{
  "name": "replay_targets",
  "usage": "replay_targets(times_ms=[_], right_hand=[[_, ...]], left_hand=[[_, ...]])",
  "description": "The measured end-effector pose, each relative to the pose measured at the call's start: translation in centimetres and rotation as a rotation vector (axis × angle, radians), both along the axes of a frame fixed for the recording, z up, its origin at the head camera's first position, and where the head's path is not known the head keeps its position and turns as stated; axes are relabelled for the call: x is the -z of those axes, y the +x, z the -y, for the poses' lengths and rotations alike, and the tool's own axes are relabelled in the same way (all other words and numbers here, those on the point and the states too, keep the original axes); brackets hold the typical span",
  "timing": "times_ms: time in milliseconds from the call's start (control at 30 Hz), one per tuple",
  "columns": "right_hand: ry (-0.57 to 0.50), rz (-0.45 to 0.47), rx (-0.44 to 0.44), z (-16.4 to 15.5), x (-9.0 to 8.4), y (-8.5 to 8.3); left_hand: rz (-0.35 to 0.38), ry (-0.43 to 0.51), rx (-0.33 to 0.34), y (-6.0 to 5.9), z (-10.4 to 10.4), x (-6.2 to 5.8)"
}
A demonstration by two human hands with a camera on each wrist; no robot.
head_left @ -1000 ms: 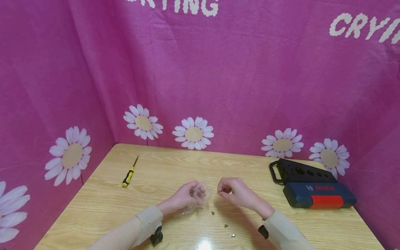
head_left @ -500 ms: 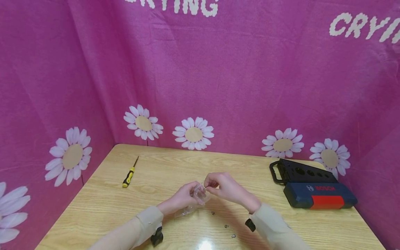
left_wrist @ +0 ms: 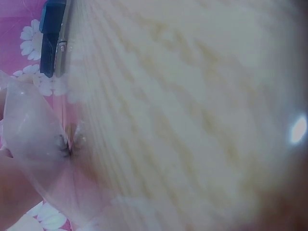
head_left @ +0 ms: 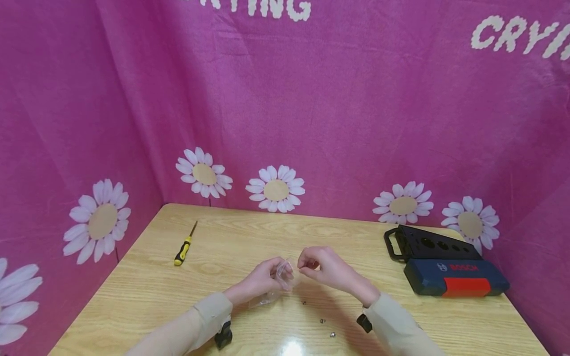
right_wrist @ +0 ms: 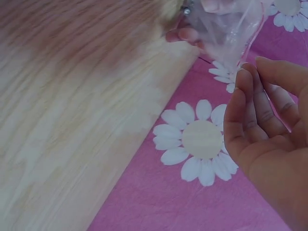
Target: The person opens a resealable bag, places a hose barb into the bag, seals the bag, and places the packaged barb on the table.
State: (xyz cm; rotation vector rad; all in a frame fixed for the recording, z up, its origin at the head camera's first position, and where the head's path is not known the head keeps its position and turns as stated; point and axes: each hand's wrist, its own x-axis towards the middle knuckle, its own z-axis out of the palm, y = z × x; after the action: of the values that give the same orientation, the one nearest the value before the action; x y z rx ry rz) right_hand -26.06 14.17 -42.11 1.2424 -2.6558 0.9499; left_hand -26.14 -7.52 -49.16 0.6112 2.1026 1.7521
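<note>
Left hand (head_left: 262,281) grips clear bag (head_left: 281,277) centre frame; right hand (head_left: 321,267) loosely curled, empty, at bag mouth. Keep mouth wide, upright; loose screws (head_left: 321,321) lower centre.

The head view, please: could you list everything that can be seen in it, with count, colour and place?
plastic bag: one, clear, held above the table's near middle.
small metal parts: at least three, dark and silvery, loose on the table in front of the hands.
screwdriver: one, yellow and black, far left of the table.
tool case: one, blue with a red panel, right side.
black holder: one, with round holes, behind the tool case.
table: one, light wood.
backdrop cloth: pink, white daisies and lettering, behind and at both sides.
left hand: grips the plastic bag.
right hand: fingers curled, beside the bag's opening; whether it holds anything is unclear.
</note>
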Motion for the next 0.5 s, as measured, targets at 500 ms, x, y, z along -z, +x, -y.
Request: replay_targets(times_ms=[500], right_hand=[[0.044, 0.106, 0.001, -2.6, 3.0, 1.3]], left_hand=[[-0.003, -0.050, -0.038, -0.1, -0.1, -0.1]])
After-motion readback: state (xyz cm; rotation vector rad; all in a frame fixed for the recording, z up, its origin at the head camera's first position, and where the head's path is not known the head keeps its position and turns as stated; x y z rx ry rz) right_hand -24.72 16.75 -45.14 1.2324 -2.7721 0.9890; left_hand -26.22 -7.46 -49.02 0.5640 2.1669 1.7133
